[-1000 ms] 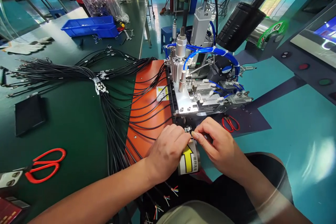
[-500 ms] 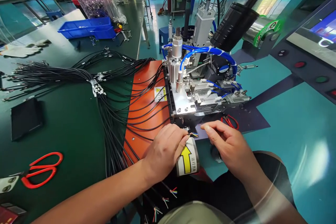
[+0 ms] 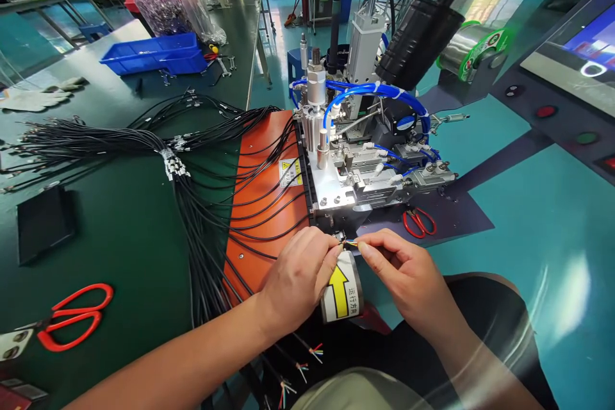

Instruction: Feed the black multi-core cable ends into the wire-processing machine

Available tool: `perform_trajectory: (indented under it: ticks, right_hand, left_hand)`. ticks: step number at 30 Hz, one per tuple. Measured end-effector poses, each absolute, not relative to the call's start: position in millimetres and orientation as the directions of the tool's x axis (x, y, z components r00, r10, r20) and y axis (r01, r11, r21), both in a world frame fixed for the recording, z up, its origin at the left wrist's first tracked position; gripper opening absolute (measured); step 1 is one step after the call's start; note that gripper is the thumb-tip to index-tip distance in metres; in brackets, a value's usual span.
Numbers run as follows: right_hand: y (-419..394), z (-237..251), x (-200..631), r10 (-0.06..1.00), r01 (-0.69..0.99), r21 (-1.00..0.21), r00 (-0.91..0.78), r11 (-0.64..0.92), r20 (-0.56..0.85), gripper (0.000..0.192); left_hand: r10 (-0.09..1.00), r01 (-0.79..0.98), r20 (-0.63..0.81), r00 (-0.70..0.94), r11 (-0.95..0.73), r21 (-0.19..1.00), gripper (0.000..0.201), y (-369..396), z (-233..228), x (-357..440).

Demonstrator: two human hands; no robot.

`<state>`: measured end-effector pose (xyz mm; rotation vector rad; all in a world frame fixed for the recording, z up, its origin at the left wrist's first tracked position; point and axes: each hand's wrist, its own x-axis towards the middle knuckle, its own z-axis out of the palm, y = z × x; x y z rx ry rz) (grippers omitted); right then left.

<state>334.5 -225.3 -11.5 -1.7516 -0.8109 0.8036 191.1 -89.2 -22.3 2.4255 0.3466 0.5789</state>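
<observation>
We held the left hand [image 3: 298, 278] at the front edge of the orange plate [image 3: 269, 205], fingers closed in a pinch on the end of one black cable [image 3: 250, 250]. The stripped end of that cable, a tuft of thin coloured wires [image 3: 350, 243], lay between the two hands, just in front of the metal fixture [image 3: 355, 179] and directly above the cylinder with the yellow arrow label [image 3: 342, 291]. We kept the right hand [image 3: 408, 275] just beside it, thumb and forefinger closed on the tips of the coloured wires; the remaining fingers were curled loosely.

The bundle of black cables [image 3: 144, 141] ran across the green bench [image 3: 120, 224] and fanned out over the orange plate. Further stripped cable ends [image 3: 307, 359] hung below the bench edge, near our lap.

Red scissors [image 3: 72, 317] lay on the bench well to the left. A second, smaller pair of red scissors [image 3: 419, 222] lay on the dark mat to the right of the fixture. A blue tray [image 3: 154, 54] stood at the far end of the bench.
</observation>
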Motion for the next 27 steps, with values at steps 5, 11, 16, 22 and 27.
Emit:
perform_trajectory:
  ticks: [5,11,16,22,27]
  right_hand:
    - [-223.2,-13.3,333.8,0.829,0.118,-0.957,0.535,-0.266,-0.165,0.025]
    - [-221.7,-16.5,333.0,0.831,0.084,-0.965,0.53,-0.248,-0.168,0.026]
    - [-218.6,-16.3,333.1,0.831,0.012,-0.971,0.521,-0.238,-0.197,0.026]
    - [-216.4,-17.2,330.6,0.83,-0.068,-0.972,0.51,-0.223,-0.226,0.026]
    - [-213.5,-17.9,329.1,0.835,-0.084,-0.973,0.502,-0.213,-0.226,0.026]
  left_hand:
    - [0.373,0.106,0.329,0.868,-0.785,0.61,0.013,-89.0,-22.4,190.8]
    - [0.369,0.102,0.334,0.868,-0.789,0.606,0.013,-89.3,-22.4,190.8]
    - [0.376,0.107,0.327,0.867,-0.781,0.615,0.015,-89.3,-24.3,190.7]
    - [0.382,0.111,0.316,0.869,-0.771,0.627,0.015,-87.3,-26.4,190.1]
    - [0.399,0.127,0.308,0.864,-0.764,0.633,0.016,-87.2,-27.1,189.9]
